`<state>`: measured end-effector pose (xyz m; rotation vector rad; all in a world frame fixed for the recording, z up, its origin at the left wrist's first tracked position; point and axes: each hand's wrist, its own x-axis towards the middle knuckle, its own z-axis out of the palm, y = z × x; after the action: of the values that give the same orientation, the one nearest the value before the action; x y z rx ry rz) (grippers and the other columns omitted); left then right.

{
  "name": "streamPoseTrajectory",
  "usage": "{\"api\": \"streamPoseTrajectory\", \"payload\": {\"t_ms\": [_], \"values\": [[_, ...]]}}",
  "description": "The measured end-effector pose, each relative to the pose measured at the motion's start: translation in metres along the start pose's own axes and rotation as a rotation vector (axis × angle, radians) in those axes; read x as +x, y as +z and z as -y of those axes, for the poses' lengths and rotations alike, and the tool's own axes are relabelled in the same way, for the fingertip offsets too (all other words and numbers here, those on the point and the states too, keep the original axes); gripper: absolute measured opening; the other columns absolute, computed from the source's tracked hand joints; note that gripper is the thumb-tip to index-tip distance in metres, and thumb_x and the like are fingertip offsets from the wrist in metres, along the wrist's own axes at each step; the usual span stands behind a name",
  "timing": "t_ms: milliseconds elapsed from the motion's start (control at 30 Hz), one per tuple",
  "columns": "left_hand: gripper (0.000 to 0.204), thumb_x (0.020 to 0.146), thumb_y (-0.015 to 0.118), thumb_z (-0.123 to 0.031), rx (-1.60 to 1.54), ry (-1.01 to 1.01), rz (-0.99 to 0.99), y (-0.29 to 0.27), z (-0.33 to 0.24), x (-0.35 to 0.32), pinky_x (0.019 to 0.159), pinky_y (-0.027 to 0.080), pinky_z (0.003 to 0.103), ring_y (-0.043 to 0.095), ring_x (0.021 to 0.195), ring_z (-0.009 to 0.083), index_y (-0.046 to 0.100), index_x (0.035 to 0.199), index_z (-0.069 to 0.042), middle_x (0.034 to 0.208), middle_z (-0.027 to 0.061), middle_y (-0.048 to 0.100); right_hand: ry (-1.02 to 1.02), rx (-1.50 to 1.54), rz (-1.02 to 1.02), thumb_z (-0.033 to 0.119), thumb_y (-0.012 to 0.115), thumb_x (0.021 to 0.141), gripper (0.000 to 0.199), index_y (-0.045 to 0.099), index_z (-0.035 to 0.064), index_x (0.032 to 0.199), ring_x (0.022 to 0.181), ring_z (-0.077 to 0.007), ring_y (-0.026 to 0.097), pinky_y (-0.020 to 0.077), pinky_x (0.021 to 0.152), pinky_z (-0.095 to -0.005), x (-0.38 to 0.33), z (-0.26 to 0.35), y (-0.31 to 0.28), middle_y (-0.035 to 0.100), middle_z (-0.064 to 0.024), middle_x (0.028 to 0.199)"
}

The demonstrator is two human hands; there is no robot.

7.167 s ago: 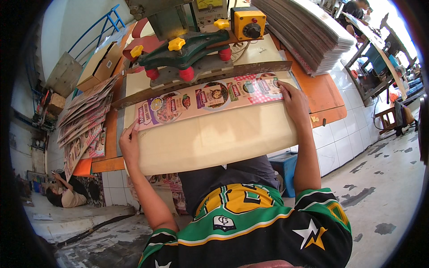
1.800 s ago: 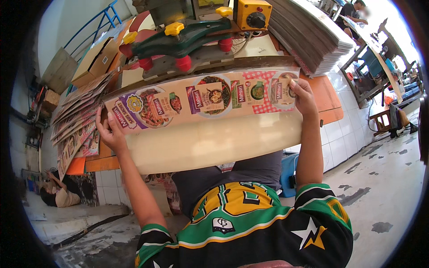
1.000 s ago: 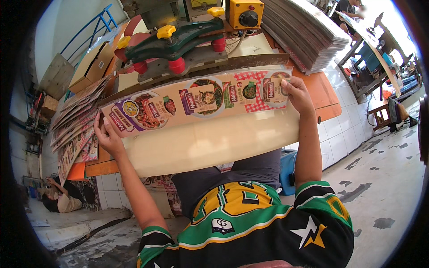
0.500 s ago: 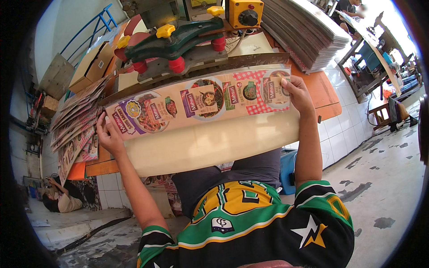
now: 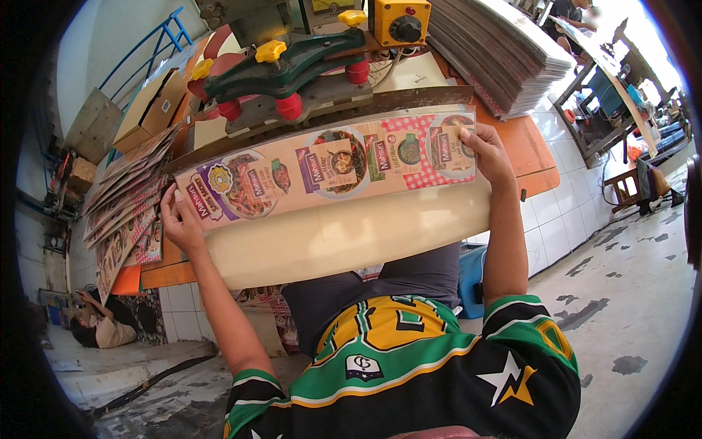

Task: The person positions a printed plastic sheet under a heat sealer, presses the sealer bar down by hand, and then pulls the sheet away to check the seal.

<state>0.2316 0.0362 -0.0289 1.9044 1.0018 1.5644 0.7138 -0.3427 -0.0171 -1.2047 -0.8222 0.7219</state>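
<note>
A long printed strip (image 5: 289,179) with pictures of food dishes and a red checked pattern lies across in front of me, slightly higher at its right end. My right hand (image 5: 491,157) pinches its right end, the thumb on top of the print. At the lower left corner, my left hand (image 5: 183,223) has its fingers and thumb closed at the edge of the strip. Below the strip, a plain cream sheet or board (image 5: 351,228) bulges toward my lap. The strip's far edge lies along a dark metal bar (image 5: 431,99) of the machine.
Beyond stands a dark green machine casting (image 5: 292,73) with yellow knobs and red feet, beside a yellow control box (image 5: 398,23). Loose printed strips (image 5: 121,197) and a cardboard box (image 5: 150,110) sit left. A tall board stack (image 5: 504,55) rises right, on the orange table (image 5: 537,154). Other people are in the background.
The strip's left end and my left hand have shifted very slightly to the right. My right hand keeps its grip in nearly the same place.
</note>
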Motion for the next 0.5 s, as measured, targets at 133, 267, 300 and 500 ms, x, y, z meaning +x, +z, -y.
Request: {"api": "streamPoseTrajectory", "payload": {"t_ms": [133,267,300,500], "values": [[0.032,0.109,0.054,-0.021,-0.060,-0.012,0.002,-0.002,0.007,0.001,0.088,0.053,0.027,0.069,0.104,0.0142,0.062,0.129,0.002,0.117,0.0140,0.074,-0.017,-0.028,-0.012,0.024,0.068,0.100,0.030,0.073,-0.0024,0.114,0.089,-0.0081,0.068,0.0536,0.080,-0.0254,0.000,0.000,0.002,0.074,-0.0036,0.099],[0.032,0.109,0.053,-0.021,-0.003,0.024,-0.024,0.000,0.002,0.000,0.088,0.053,0.026,0.069,0.102,0.0131,0.061,0.130,0.002,0.114,0.0128,0.075,0.005,-0.015,-0.002,0.024,0.068,0.100,0.031,0.073,-0.0034,0.113,0.089,-0.0091,0.068,0.0534,0.081,-0.0262,-0.001,0.003,0.004,0.075,-0.0052,0.100],[0.032,0.109,0.053,-0.021,0.007,0.012,-0.025,0.000,-0.002,-0.001,0.088,0.053,0.026,0.069,0.102,0.0129,0.061,0.130,0.002,0.113,0.0126,0.075,-0.001,-0.009,-0.014,0.025,0.069,0.099,0.032,0.074,-0.0044,0.111,0.088,-0.0100,0.069,0.0536,0.081,-0.0267,-0.001,0.005,0.006,0.075,-0.0066,0.099],[0.031,0.109,0.053,-0.020,0.024,0.035,-0.053,-0.001,-0.010,-0.003,0.087,0.052,0.026,0.069,0.101,0.0125,0.061,0.130,0.002,0.112,0.0123,0.076,-0.019,0.013,-0.005,0.026,0.070,0.099,0.032,0.075,-0.0050,0.108,0.086,-0.0111,0.070,0.0545,0.080,-0.0273,-0.002,0.008,0.010,0.076,-0.0082,0.097]]}}
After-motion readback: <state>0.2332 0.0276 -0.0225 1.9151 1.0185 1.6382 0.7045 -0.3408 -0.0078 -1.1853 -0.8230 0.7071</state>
